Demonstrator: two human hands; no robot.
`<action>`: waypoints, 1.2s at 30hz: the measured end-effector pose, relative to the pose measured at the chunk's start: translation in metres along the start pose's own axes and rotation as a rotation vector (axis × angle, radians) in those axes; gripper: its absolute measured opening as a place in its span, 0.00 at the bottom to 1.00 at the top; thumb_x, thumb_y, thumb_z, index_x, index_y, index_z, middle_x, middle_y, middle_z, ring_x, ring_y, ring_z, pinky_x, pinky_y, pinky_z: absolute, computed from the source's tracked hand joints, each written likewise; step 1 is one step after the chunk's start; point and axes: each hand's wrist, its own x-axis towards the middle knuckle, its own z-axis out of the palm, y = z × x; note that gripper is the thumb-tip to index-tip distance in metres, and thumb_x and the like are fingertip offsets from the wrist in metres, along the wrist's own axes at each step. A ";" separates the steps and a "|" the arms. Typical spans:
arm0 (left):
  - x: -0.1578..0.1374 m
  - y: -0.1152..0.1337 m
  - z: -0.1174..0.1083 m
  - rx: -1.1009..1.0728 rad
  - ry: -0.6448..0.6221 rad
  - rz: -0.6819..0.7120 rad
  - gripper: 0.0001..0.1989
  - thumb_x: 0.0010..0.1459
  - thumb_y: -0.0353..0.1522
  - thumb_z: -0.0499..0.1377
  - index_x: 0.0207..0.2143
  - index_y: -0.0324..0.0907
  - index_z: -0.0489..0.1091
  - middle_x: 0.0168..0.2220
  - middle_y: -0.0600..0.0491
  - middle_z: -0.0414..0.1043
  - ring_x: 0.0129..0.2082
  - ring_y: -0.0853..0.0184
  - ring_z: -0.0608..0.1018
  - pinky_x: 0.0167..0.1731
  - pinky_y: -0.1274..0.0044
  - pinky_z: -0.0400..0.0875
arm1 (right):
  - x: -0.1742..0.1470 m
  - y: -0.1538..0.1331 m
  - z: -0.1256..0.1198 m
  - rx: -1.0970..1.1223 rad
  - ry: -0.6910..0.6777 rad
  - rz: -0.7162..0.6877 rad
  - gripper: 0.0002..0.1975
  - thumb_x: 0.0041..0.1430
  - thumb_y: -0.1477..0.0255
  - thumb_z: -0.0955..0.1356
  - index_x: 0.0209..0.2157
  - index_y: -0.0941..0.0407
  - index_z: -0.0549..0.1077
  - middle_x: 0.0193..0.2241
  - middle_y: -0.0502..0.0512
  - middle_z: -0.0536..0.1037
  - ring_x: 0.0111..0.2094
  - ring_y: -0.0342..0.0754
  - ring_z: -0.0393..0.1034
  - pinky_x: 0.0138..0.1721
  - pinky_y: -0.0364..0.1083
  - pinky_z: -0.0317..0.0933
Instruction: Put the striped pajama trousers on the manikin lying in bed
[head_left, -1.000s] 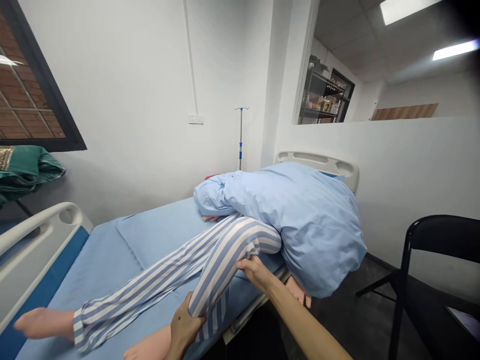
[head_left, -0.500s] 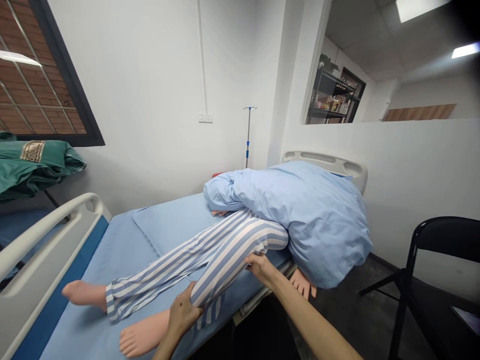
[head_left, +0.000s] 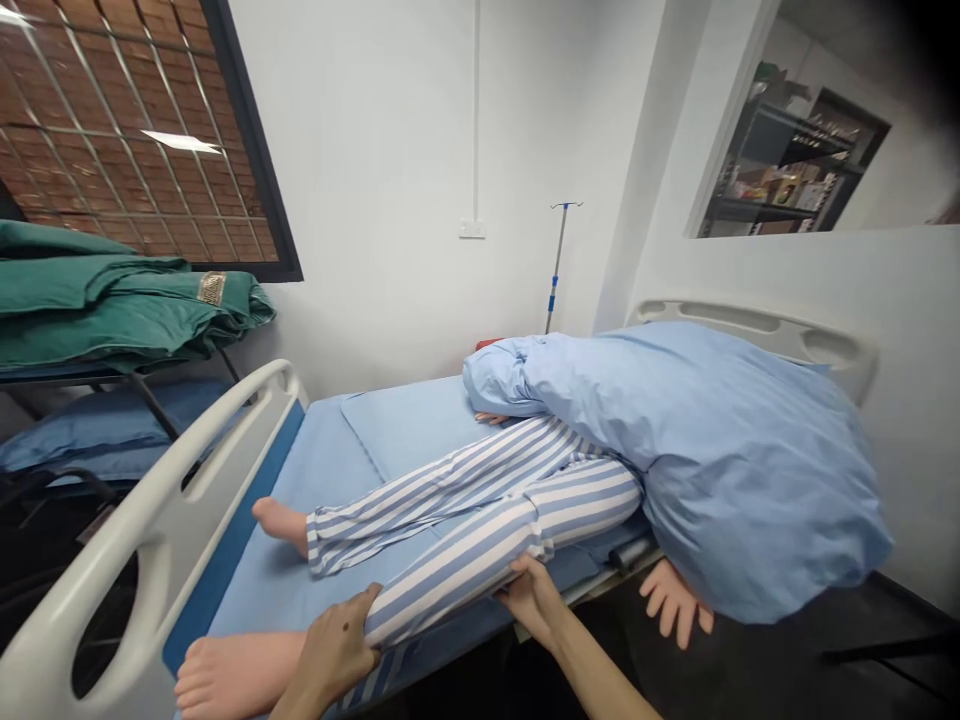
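Note:
A manikin in blue-and-white striped trousers (head_left: 457, 565) lies on the bed. Around the near leg's cuff, just above its bare foot (head_left: 232, 670), my left hand (head_left: 336, 642) is closed. My right hand (head_left: 536, 600) holds the same leg from below, near the knee, with its fingers partly hidden under the calf. That leg is only slightly bent. The far leg lies straight, its foot (head_left: 280, 522) on the sheet. A light blue quilt (head_left: 697, 430) covers the manikin's upper body. One manikin hand (head_left: 675, 600) hangs over the bed's near edge.
The bed's pale footboard (head_left: 97, 585) stands at the left and its headboard (head_left: 840, 350) at the far right. An IV pole (head_left: 556, 270) is behind the bed. Folded green cloth (head_left: 120, 310) lies on a rack beside a barred window (head_left: 142, 130).
The near leg has come down and straightened at the knee, its foot moving towards the footboard. Both my hands have stayed on it. My view has turned left.

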 end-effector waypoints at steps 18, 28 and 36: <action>-0.021 -0.005 -0.007 0.134 0.010 0.019 0.33 0.37 0.23 0.47 0.51 0.46 0.56 0.45 0.53 0.65 0.40 0.62 0.68 0.39 0.71 0.59 | 0.000 0.037 -0.024 0.000 0.032 0.065 0.11 0.36 0.73 0.60 0.27 0.55 0.66 0.30 0.51 0.72 0.33 0.49 0.64 0.35 0.49 0.56; 0.025 0.061 0.015 -0.298 -0.035 -0.064 0.32 0.38 0.28 0.49 0.51 0.45 0.53 0.48 0.54 0.63 0.44 0.63 0.67 0.37 0.78 0.62 | -0.026 -0.073 0.015 -0.187 -0.099 -0.129 0.10 0.39 0.76 0.63 0.29 0.56 0.68 0.31 0.52 0.73 0.37 0.48 0.63 0.37 0.46 0.54; 0.049 0.156 0.008 -0.448 0.025 -0.011 0.27 0.41 0.30 0.49 0.48 0.47 0.52 0.36 0.55 0.68 0.35 0.66 0.71 0.25 0.82 0.60 | -0.026 -0.141 0.020 -0.286 -0.112 -0.365 0.12 0.35 0.79 0.63 0.27 0.55 0.68 0.27 0.49 0.72 0.34 0.46 0.64 0.37 0.45 0.55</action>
